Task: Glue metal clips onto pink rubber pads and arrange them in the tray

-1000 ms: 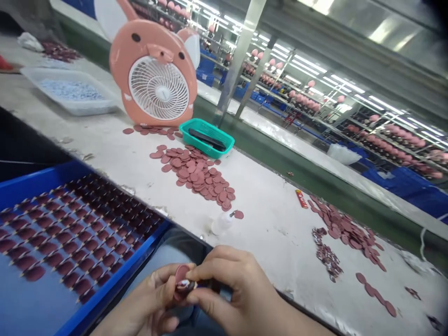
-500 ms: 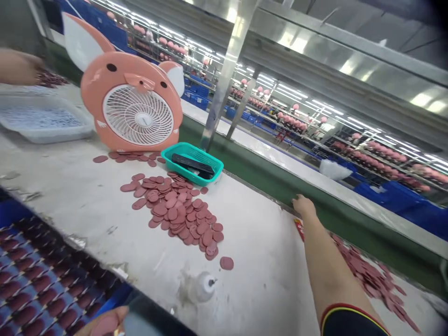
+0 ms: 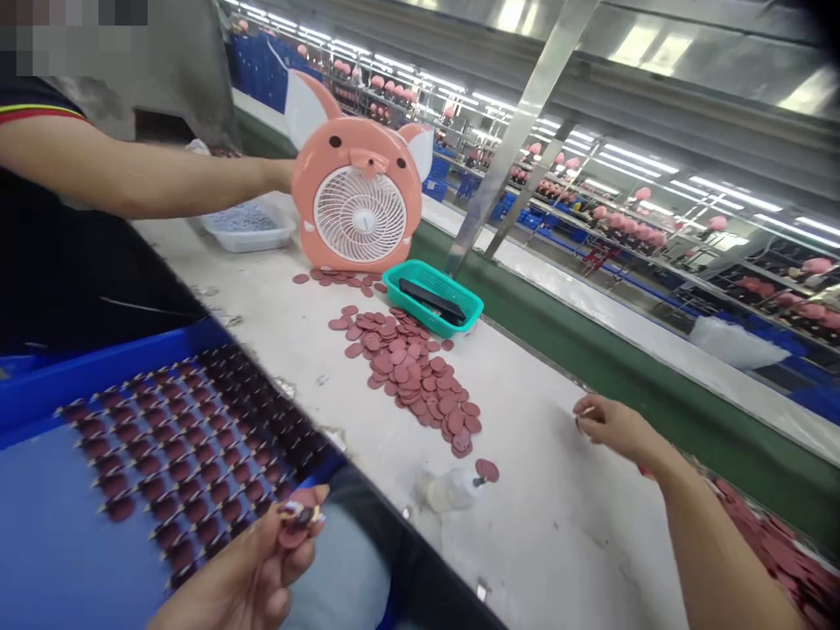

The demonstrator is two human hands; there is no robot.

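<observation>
Disc (image 3: pixel 293 535) pinched by your left hand (image 3: pixel 253 569); right hand (image 3: pixel 617 429), fingers narrow, grip unclear, nearer loose disc (image 3: pixel 486 470), lying left of them.

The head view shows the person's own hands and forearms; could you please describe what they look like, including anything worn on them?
The left hand and right hand are both bare, with no gloves or finger tape, and no rings can be made out. The right forearm is bare too, with no watch or band at the wrist. The sleeves lie outside the view.
</observation>
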